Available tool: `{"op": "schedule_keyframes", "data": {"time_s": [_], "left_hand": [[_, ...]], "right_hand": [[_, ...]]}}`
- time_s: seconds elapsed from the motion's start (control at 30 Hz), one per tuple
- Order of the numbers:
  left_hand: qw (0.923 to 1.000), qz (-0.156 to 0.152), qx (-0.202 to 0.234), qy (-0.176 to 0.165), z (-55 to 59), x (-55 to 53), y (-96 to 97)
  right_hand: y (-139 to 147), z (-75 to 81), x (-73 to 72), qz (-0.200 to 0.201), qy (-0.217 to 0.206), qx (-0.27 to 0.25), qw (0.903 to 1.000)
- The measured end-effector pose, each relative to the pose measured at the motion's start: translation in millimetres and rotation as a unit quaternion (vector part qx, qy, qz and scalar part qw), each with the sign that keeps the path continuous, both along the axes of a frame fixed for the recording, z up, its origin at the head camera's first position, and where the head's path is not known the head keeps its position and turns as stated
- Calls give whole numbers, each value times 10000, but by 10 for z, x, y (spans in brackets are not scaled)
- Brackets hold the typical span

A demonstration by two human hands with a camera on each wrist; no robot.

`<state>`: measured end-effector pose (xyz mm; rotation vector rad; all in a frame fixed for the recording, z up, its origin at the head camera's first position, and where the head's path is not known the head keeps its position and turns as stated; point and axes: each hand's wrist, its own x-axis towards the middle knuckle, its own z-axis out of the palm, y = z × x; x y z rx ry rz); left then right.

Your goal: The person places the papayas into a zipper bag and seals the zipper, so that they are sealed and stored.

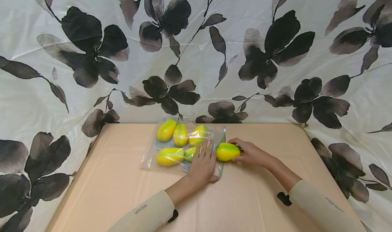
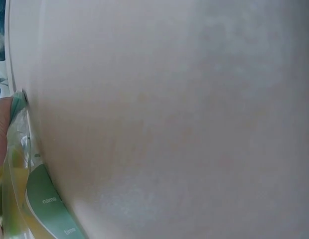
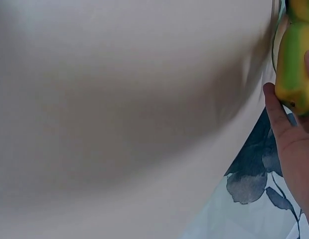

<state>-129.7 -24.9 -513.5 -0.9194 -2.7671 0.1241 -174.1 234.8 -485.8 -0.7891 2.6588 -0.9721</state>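
Observation:
A clear zip bag (image 1: 149,159) with a green strip along its mouth lies flat, holding several yellow-green papayas (image 1: 169,156). My left hand (image 1: 202,165) lies over the bag near its mouth, fingers stretched out on the plastic and one papaya partly beneath them. In the left wrist view, the thumb (image 2: 1,132) is at the green strip, beside a green printed label (image 2: 47,199). With thumb and fingers around its right end, my right hand (image 1: 252,152) holds another papaya (image 1: 228,152) at the bag's mouth. That papaya (image 3: 294,64) also shows at the right wrist view's edge.
A light brown board (image 1: 122,198) covers the work surface under both hands. Behind it and along its sides hangs a white cloth (image 1: 220,68) with dark flowers. Dark straps (image 1: 284,198) show under the beige sleeves (image 1: 321,201).

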Motion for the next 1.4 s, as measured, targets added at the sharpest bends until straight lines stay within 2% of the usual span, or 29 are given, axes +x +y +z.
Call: {"op": "schedule_keyframes", "data": {"time_s": [0.23, 0.67, 0.77, 0.93, 1.2, 1.4], "left_hand": [[9999, -21, -72, 81, -1, -2, 1], [9999, -25, -127, 40, -2, 2, -9], [10000, -25, -86, 33, -3, 4, -12], [10000, 1, -66, 10, -9, 6, -12], [9999, -63, -66, 49, -24, 0, -11], [10000, -76, -14, 43, -35, -2, -6]], "right_hand": [[-71, -45, -31, -67, 308, -34, 9995], [-169, -72, -68, 121, 42, -194, 9997], [-196, -75, -68, 135, 128, -222, 9996], [-258, -83, -81, -94, 275, -306, 9991], [-372, -105, -123, -836, -71, -604, 9946], [-438, -116, -210, -1302, 223, -417, 9904]]}}
